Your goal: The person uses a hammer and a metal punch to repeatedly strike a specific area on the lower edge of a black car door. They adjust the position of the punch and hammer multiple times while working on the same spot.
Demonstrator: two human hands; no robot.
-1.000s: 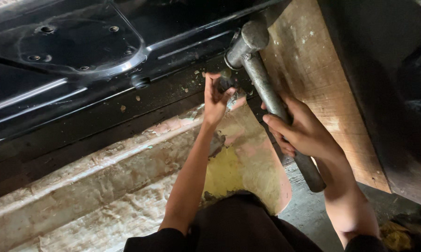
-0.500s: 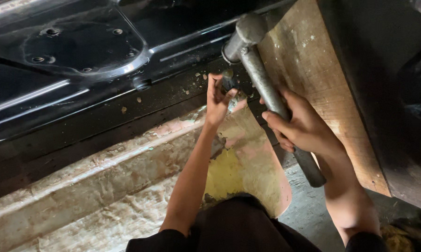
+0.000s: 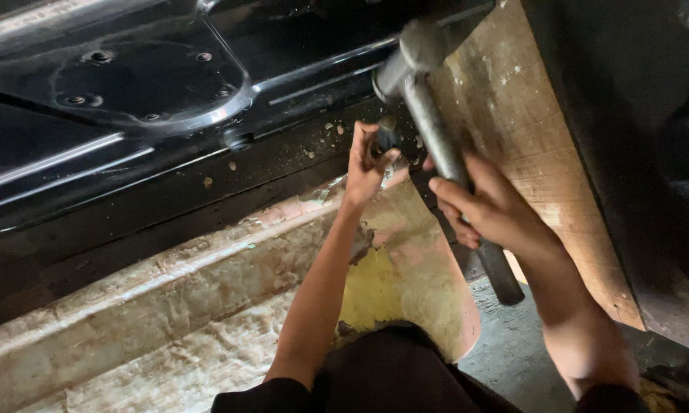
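At frame centre, the left hand (image 3: 367, 164) pinches a short dark chisel (image 3: 385, 138) against the black metal panel (image 3: 153, 115); the right hand (image 3: 489, 206) is wrapped around the mid-handle of a heavy, rigid steel hammer (image 3: 417, 53) at upper centre.

Metal panel (image 3: 153, 99) upper left; wooden board (image 3: 528, 153) upper right, leaning beside panel's right end. Left hand (image 3: 367, 164) at panel's lower edge, gripping chisel (image 3: 385, 138). Hammer (image 3: 436, 130) in right hand (image 3: 489, 210), head above chisel, before board. Worn ledge (image 3: 168, 291) below panel, lower left.
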